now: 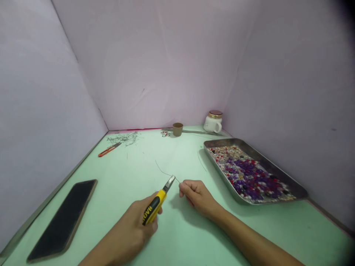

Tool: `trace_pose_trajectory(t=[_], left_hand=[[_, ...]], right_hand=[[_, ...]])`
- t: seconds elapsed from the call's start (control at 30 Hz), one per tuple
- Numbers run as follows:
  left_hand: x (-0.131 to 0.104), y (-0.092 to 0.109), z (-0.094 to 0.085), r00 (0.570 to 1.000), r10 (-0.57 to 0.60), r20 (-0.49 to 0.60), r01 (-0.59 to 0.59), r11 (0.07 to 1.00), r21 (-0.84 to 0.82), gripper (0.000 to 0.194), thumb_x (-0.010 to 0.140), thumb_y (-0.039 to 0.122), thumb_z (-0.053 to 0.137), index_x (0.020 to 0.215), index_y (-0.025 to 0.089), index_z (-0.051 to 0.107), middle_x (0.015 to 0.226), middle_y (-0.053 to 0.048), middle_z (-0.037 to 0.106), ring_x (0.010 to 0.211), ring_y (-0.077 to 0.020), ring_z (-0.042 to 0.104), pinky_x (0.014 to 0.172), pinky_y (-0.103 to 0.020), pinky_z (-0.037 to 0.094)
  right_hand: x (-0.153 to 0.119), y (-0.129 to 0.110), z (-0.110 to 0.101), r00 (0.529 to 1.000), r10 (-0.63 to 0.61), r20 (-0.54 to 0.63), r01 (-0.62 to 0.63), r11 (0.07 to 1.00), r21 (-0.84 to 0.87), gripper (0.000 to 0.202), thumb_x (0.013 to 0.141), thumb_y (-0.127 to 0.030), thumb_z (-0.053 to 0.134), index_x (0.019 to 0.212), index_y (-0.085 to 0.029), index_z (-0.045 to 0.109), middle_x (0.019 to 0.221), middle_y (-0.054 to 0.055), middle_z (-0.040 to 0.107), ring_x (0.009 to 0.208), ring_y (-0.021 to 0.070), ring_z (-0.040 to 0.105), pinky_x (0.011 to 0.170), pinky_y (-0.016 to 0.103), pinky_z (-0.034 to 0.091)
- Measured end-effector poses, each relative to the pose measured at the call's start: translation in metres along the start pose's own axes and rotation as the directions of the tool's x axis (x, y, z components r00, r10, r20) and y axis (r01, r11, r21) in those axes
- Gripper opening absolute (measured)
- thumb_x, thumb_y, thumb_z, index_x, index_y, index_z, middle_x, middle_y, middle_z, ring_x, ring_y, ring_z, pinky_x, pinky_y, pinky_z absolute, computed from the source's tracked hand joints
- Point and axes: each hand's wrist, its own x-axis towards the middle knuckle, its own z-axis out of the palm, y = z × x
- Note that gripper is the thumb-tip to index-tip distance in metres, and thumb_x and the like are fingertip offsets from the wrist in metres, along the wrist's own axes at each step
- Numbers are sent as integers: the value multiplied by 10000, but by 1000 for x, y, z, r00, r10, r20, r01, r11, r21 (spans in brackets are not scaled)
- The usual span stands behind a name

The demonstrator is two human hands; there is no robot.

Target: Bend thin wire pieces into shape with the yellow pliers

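Note:
My left hand [140, 221] is closed around the yellow and black handles of a pair of pliers [158, 203]. The metal jaws point up and right and meet a thin dark wire [163, 172]. My right hand [198, 195] pinches one end of that wire between thumb and forefinger, just right of the jaws. From the jaws, the wire's free part curves away to the upper left above the table. Whether the jaws grip the wire firmly is too small to tell.
On the right stands a metal tray [271, 177] of mixed beads. A phone [63, 221] lies at the left. Farther back are orange thread snips [109, 149], wire scraps [124, 138], a small brown cup [178, 129], several beads [165, 133] and a lidded white mug [213, 122].

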Motion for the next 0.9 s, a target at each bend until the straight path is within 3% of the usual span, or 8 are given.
trace_pose_trajectory(t=[0.13,0.23,0.3,0.43,0.53,0.67,0.77,0.9], left_hand=[[-1,1,-5,974,34,225,68,900,-431,211,618,209,552,817,150,519,633,26,489,531,-98,420,504,-217,323],[1,-5,-6,958,69,278,96,837,-539,250,598,266,589,803,144,515,654,6,506,531,-105,447,521,-235,346],[2,-7,-5,969,48,242,72,885,-461,240,617,266,578,816,153,508,642,21,492,527,-99,422,515,-227,331],[2,-6,1,999,6,-39,-5,1000,21,208,720,152,443,911,191,516,712,19,516,638,-137,468,609,-236,369],[6,-11,9,982,76,-175,-13,941,338,541,692,30,375,1206,195,407,1036,-72,524,943,-214,488,808,-295,371],[12,-25,15,959,51,-277,140,766,627,811,587,-72,334,1353,158,201,1208,-134,432,1059,-259,427,824,-349,367],[11,-23,13,966,60,-250,89,832,547,761,620,-48,349,1334,188,232,1174,-115,449,1045,-240,436,843,-337,357],[3,-7,3,996,12,-91,0,993,121,309,710,105,430,1000,191,496,783,-6,520,734,-163,491,685,-268,395]], right_hand=[[-2,-1,-1,999,-48,14,48,999,16,391,788,-481,411,588,-162,517,382,-70,337,362,61,268,377,187,201],[-2,0,0,998,-64,7,64,998,9,402,791,-491,408,586,-163,517,386,-67,343,364,64,273,382,191,206],[-1,1,1,999,-55,-4,55,999,3,405,789,-494,410,581,-163,518,385,-66,341,364,65,274,383,194,210],[0,2,2,1000,-25,-16,25,1000,-9,398,783,-484,423,569,-162,520,379,-69,321,361,65,266,381,196,207],[1,3,3,999,-23,-31,23,999,-26,392,783,-466,428,560,-159,525,390,-69,307,371,65,256,385,199,200],[2,2,4,999,-8,-42,7,999,-36,395,776,-469,434,550,-159,529,391,-68,298,376,67,245,389,201,194],[1,1,4,999,-7,-37,5,999,-53,396,773,-472,435,547,-160,527,393,-67,299,379,67,246,391,200,195],[0,1,3,1000,-16,6,16,999,-42,391,780,-481,420,570,-166,521,391,-67,324,372,70,271,390,199,211]])
